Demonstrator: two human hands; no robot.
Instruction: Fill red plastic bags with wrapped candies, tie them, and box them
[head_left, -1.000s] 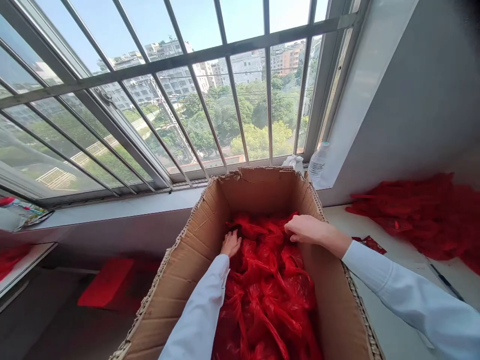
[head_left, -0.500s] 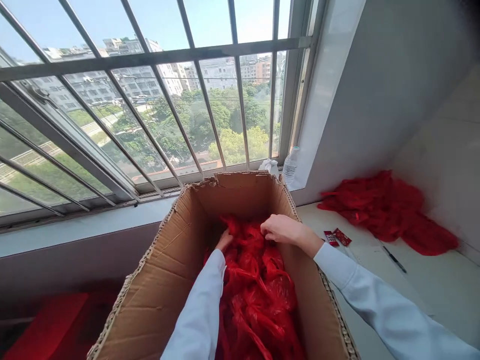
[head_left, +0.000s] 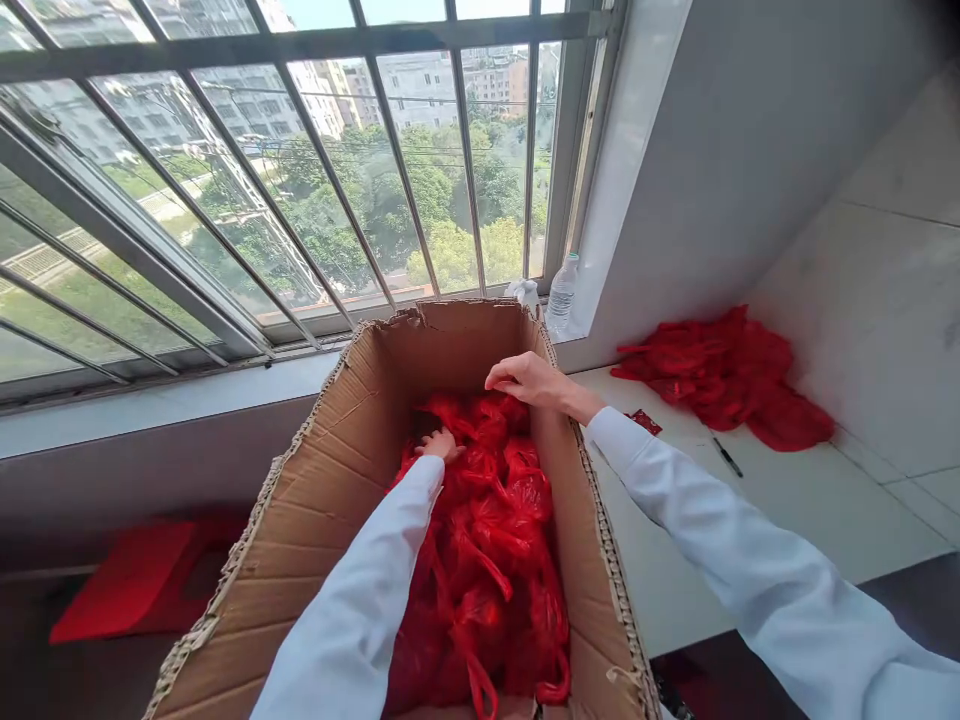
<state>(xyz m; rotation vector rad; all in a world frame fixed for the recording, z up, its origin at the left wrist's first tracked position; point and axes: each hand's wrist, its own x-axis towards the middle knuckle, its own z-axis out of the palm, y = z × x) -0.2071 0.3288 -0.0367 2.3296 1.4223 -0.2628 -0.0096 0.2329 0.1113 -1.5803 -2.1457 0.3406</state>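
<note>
Open cardboard box with tied red plastic bags: the ragged far edge stands just beside the windowsill; the right edge runs along a pale table, whose surface extends rightward to the wall; the side walls rise above the bags, leaving open room over them and between the two hands; a narrow, shadowed gap lies between the bags' far end and the far wall.

The left hand rests on the bags near the left wall, its fingers spread; the right hand hangs above the bags beside the right wall, its fingers curled toward the thumb; whether it pinches anything cannot be told.

Counted: one box; two hands, both in pale sleeves; one clear bottle and one white bundle beyond the far edge; one red heap, one pen and at least one small red packet on the table; the bags overlap too closely for counting.
</note>
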